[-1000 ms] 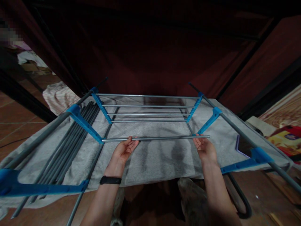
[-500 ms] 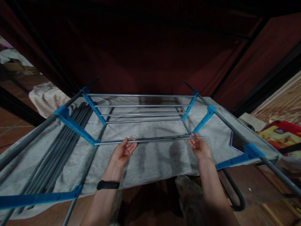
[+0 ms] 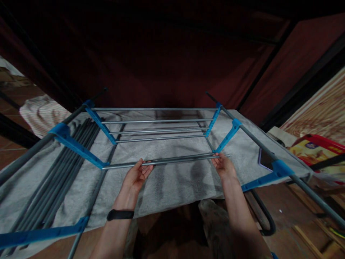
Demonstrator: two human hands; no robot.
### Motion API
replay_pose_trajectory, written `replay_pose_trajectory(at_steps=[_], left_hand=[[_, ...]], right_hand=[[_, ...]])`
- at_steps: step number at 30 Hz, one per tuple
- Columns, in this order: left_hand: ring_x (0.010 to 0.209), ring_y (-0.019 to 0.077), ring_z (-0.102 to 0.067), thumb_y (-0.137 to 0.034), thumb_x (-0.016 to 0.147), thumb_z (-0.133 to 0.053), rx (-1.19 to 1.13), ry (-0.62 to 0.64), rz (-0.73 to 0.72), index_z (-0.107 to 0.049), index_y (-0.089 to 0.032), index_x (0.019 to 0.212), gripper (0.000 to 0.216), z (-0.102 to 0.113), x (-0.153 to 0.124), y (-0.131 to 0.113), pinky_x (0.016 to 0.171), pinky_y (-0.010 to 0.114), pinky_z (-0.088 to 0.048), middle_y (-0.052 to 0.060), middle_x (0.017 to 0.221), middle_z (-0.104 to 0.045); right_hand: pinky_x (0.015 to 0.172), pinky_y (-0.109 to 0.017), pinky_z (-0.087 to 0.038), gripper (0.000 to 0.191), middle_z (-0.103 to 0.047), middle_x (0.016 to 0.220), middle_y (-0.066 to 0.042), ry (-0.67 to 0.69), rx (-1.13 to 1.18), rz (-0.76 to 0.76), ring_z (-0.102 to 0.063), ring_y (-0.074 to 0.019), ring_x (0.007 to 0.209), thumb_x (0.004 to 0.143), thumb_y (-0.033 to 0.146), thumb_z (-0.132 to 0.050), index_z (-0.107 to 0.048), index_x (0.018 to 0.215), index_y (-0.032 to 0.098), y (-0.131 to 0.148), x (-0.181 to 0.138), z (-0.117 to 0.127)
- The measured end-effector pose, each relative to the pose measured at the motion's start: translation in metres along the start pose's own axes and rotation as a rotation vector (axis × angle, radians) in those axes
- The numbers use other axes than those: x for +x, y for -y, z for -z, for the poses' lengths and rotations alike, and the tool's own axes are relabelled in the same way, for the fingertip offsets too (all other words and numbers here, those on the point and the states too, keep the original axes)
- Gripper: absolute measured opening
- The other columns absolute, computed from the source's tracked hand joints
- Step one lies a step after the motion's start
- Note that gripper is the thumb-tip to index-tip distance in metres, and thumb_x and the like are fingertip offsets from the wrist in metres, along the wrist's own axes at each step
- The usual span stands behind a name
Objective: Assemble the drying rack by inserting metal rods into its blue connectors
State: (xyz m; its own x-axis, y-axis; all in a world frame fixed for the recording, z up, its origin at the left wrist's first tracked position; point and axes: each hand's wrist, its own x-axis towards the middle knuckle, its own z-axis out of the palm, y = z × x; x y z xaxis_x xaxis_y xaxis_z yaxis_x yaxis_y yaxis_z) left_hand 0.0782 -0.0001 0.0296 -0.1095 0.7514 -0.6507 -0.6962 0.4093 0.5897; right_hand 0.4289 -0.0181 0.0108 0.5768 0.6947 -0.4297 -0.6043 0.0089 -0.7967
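Observation:
A thin grey metal rod (image 3: 178, 160) runs crosswise between two blue plastic brackets of a rack frame. My left hand (image 3: 136, 175) cups the rod from below near its middle, fingers curled round it. My right hand (image 3: 223, 165) grips the rod's right end beside the right blue bracket (image 3: 228, 137). The rod's left end meets the tip of the left blue bracket (image 3: 78, 147). Farther back, several rods (image 3: 161, 129) sit fitted between another pair of blue brackets. A black band is on my left wrist.
A grey towel (image 3: 178, 183) lies under the frame. A bundle of loose grey rods (image 3: 64, 169) lies on it at the left. Long grey side tubes (image 3: 269, 151) run down both sides. A dark red curtain hangs behind. A red and yellow package (image 3: 315, 151) lies at the right.
The view has drifted so everything sits a little further left. Both hands stay on the rod, whose right end has come closer to the right bracket.

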Motion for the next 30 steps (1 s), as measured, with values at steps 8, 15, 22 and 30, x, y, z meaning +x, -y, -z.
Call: replay_pose_trajectory(at_steps=[8, 15, 22, 30], left_hand=[[0.060, 0.0145, -0.068, -0.010, 0.095, -0.047, 0.001, 0.016, -0.010, -0.056, -0.015, 0.079, 0.019, 0.000, -0.002, 0.000, 0.060, 0.026, -0.062, 0.005, 0.068, -0.065], [0.062, 0.0149, -0.068, -0.009, 0.093, -0.049, -0.031, 0.021, -0.003, -0.058, -0.015, 0.079, 0.017, 0.004, 0.002, -0.005, 0.062, 0.027, -0.062, 0.005, 0.070, -0.066], [0.070, 0.0158, -0.070, -0.007, 0.091, -0.048, -0.044, 0.010, -0.023, -0.058, -0.014, 0.079, 0.017, 0.006, 0.003, -0.009, 0.064, 0.027, -0.062, 0.007, 0.075, -0.068], [0.075, 0.0175, -0.072, -0.017, 0.097, -0.044, -0.075, -0.018, -0.072, -0.056, -0.014, 0.077, 0.024, 0.009, 0.002, -0.013, 0.066, 0.027, -0.060, 0.009, 0.079, -0.068]], right_hand=[[0.067, -0.022, -0.057, 0.010, -0.063, 0.069, 0.004, -0.002, -0.026, -0.020, -0.064, -0.0088, 0.065, 0.086, 0.013, -0.053, -0.055, 0.079, 0.021, -0.001, 0.003, 0.000], [0.065, -0.021, -0.058, 0.011, -0.065, 0.072, 0.002, 0.031, -0.013, -0.082, -0.065, -0.0087, 0.065, 0.085, 0.011, -0.051, -0.057, 0.080, 0.020, 0.001, 0.000, -0.003], [0.067, -0.024, -0.060, 0.016, -0.070, 0.077, -0.002, 0.059, 0.024, -0.087, -0.068, -0.0113, 0.071, 0.086, 0.008, -0.049, -0.058, 0.081, 0.019, 0.003, -0.005, -0.005], [0.064, -0.021, -0.059, 0.015, -0.068, 0.071, 0.001, -0.012, 0.045, -0.098, -0.066, -0.0096, 0.064, 0.090, 0.010, -0.051, -0.059, 0.081, 0.019, 0.008, -0.004, -0.005]])
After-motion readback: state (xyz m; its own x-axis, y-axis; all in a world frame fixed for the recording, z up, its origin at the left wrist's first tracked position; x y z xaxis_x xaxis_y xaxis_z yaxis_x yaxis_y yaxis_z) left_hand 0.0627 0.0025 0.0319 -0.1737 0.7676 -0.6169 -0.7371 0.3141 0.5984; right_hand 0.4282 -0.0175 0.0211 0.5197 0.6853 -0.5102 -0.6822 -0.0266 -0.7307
